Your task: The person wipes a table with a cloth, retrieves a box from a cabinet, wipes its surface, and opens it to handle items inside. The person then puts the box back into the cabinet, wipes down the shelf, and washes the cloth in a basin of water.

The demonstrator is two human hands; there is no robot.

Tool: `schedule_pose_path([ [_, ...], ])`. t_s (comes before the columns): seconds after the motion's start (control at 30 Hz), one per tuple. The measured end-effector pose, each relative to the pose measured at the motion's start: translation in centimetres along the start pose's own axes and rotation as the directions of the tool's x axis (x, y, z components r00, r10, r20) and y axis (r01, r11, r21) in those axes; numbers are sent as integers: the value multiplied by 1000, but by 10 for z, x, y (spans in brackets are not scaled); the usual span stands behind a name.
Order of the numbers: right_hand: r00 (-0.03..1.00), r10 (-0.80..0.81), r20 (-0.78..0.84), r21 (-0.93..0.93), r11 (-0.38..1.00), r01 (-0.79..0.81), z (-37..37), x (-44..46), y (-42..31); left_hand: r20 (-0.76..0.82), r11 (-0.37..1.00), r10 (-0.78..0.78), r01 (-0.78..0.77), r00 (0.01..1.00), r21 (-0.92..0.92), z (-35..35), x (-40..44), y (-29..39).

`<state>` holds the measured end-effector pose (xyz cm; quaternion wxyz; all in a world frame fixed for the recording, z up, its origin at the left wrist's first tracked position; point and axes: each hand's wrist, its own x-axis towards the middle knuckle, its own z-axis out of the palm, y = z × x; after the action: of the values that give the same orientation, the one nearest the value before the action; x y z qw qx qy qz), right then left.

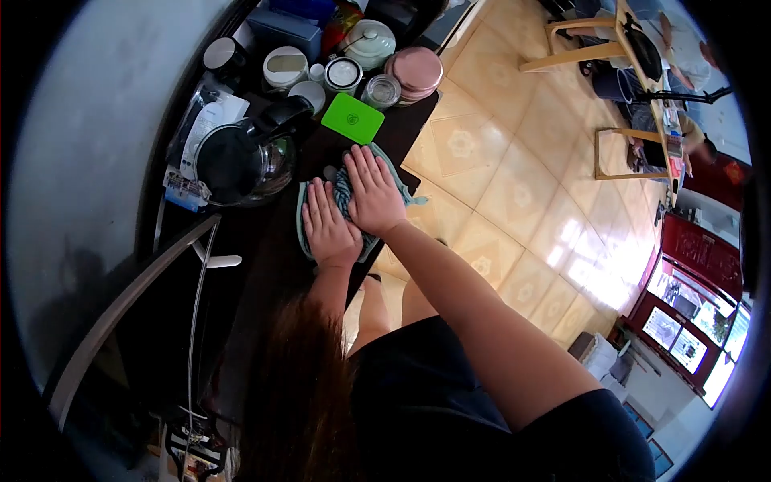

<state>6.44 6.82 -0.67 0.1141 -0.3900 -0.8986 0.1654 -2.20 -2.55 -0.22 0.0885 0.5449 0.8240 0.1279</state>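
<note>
On the dark cabinet top lies a blue-green cloth with a thicker, ropey bunch in its middle. Both palms face down on it, side by side. My left hand rests flat on its left part with the fingers stretched out. My right hand presses on its right part, fingers extended, its heel close to my left thumb. A bright green box lies just beyond my right fingertips. A small round grey item sits between the two sets of fingertips.
A glass kettle with a black handle stands left of the cloth. Behind are a pink lidded container, a pale green pot, a glass jar and several cups. At the upper right, people are near wooden tables.
</note>
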Motion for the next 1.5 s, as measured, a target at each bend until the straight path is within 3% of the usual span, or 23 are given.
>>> schedule_pose_path([
  [0.23, 996, -70, 48, -3, 998, 70, -3, 6, 4, 42, 999, -11, 13, 999, -50, -6, 1, 0],
  [0.33, 976, -179, 122, 33, 984, 176, -4, 12, 9, 20, 998, -45, 46, 999, -43, -5, 2, 2],
  [0.37, 960, -179, 216, 69, 983, 168, -7, 15, 10, 14, 999, -49, 49, 999, -21, 1, 2, 2],
  [0.57, 930, -292, 225, 23, 955, 294, -7, 18, 12, 52, 998, -59, 59, 997, -7, 0, 1, 2],
  [0.6, 890, -311, 332, -83, 931, 357, -12, 21, 12, 71, 998, -70, 69, 995, 12, 1, 0, 2],
  [0.67, 876, -362, 317, 28, 927, 373, -14, 23, 14, 63, 996, -71, 75, 995, -58, -2, 0, 2],
  [0.7, 901, -380, 209, 110, 925, 365, -12, 24, 14, 49, 997, -58, 60, 997, -40, -1, 0, 1],
  [0.8, 886, -415, 208, 108, 910, 401, -10, 24, 16, 36, 998, -55, 57, 998, -39, 1, -1, -2],
  [0.93, 842, -491, 225, 118, 871, 477, 0, 31, 19, -55, 982, -151, 144, 987, -119, 0, 1, 4],
  [0.97, 832, -485, 270, 92, 873, 480, 3, 34, 20, 30, 967, -220, 222, 975, -124, -1, 3, 7],
  [1.0, 775, -435, 459, 96, 891, 444, -8, 45, 14, -25, 957, -224, 215, 974, -194, 5, 2, 6],
  [1.03, 807, -478, 346, 228, 877, 422, 2, 47, 21, 116, 914, -351, 367, 929, -173, -7, 8, 16],
  [1.07, 807, -472, 354, 333, 870, 363, -6, 58, 19, 137, 902, -390, 408, 911, -144, -10, 14, 19],
  [1.1, 799, -461, 386, 300, 882, 364, -3, 65, 16, 165, 865, -431, 459, 887, -205, -18, 18, 20],
  [1.13, 788, -533, 306, 198, 846, 495, 0, 62, 18, 138, 874, -431, 451, 892, -183, -11, 13, 18],
  [1.2, 768, -552, 324, -40, 803, 594, 4, 56, 20, -9, 912, -384, 378, 923, -160, -3, 2, 18],
  [1.27, 762, -553, 335, -121, 777, 617, 5, 56, 18, -98, 933, -348, 334, 933, -134, 4, -2, 15],
  [1.33, 751, -586, 305, -95, 766, 636, 6, 57, 21, -178, 934, -350, 328, 920, -139, 10, -4, 15],
  [1.5, 775, -590, 227, -145, 766, 626, 8, 55, 21, -212, 904, -426, 409, 879, -121, 21, -13, 22],
])
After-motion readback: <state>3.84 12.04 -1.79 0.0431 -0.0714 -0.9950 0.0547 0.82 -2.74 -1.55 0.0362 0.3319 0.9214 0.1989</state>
